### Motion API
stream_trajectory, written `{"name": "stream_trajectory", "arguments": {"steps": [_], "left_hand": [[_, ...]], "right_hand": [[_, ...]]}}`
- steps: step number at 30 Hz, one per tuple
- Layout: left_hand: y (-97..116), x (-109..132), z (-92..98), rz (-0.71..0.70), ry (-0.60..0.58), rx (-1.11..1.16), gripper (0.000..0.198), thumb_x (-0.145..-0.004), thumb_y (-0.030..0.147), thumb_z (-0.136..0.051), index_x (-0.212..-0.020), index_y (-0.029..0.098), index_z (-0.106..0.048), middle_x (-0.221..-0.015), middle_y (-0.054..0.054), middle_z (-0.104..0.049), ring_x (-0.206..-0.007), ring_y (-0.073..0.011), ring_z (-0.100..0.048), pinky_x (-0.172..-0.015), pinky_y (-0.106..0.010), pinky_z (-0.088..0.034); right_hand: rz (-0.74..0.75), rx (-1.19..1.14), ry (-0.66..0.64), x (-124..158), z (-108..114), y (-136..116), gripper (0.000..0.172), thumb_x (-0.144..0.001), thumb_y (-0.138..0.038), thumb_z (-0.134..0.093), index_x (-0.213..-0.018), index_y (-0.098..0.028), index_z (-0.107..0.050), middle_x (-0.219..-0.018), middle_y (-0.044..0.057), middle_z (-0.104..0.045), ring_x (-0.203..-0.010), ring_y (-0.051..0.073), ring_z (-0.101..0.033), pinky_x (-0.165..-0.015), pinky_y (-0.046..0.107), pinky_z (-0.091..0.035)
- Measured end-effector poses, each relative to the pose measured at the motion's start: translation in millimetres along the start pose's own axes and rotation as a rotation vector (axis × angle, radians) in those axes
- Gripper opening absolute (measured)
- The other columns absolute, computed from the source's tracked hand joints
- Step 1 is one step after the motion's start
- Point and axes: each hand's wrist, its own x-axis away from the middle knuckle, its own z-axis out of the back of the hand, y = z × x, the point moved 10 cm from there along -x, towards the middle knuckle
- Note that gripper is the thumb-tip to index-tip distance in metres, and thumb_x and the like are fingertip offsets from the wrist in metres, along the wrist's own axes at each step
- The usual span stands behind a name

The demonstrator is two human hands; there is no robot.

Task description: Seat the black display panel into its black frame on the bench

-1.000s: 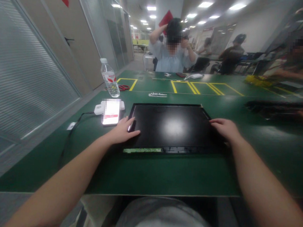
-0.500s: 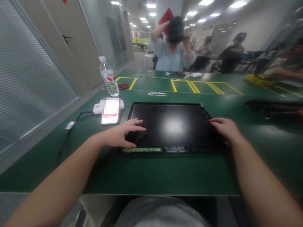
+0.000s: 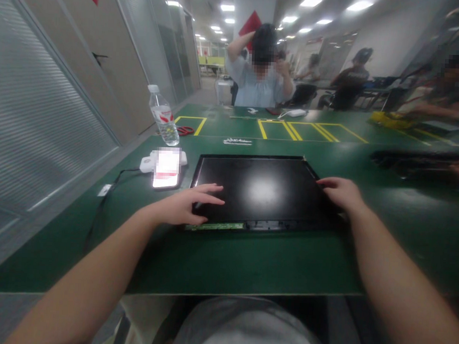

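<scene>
A flat black display panel (image 3: pixel 259 188) lies on the green table (image 3: pixel 226 262) in front of me, with a thin green circuit strip (image 3: pixel 216 225) along its near edge. My left hand (image 3: pixel 183 206) rests on the panel's near left corner, fingers stretched out flat across the glass. My right hand (image 3: pixel 339 193) lies on the panel's right edge, fingers extended and slightly curled over the rim. Neither hand holds anything.
A lit phone (image 3: pixel 166 167) on a white charger with a black cable lies left of the panel. Behind it stand a water bottle (image 3: pixel 161 117) and red scissors (image 3: pixel 185 131). A seated person (image 3: pixel 259 72) faces me across the table. Another dark panel (image 3: pixel 418 163) lies far right.
My left hand slid from the panel's left edge onto its surface, fingers now spread further right. The right hand stayed put.
</scene>
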Motion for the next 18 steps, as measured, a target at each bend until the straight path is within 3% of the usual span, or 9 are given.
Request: {"name": "stream_trajectory", "arguments": {"steps": [11, 18], "left_hand": [[3.8, -1.2, -3.8, -0.023, -0.028, 0.048, 0.046, -0.089, 0.025, -0.069, -0.134, 0.032, -0.076, -0.168, -0.006, -0.049, -0.154, -0.0294, -0.046, -0.124, -0.045, -0.039], [4.0, -0.8, -3.5, -0.015, -0.026, 0.067, 0.043, -0.091, 0.026, -0.068, -0.133, 0.033, -0.076, -0.167, -0.007, -0.050, -0.153, -0.0303, -0.048, -0.123, -0.048, -0.039]], "right_hand": [[-0.059, -0.049, -0.037, -0.1, -4.2, 6.4, 0.039, -0.069, -0.013, -0.065, -0.101, -0.024, -0.084, -0.094, 0.006, -0.081, -0.082, 0.025, -0.075, -0.077, 0.036, -0.060], [-0.003, -0.059, -0.002, -2.6, -1.5, 3.5, 0.036, -0.066, -0.013, -0.065, -0.094, -0.024, -0.085, -0.088, 0.006, -0.081, -0.079, 0.025, -0.074, -0.074, 0.036, -0.060]]}}
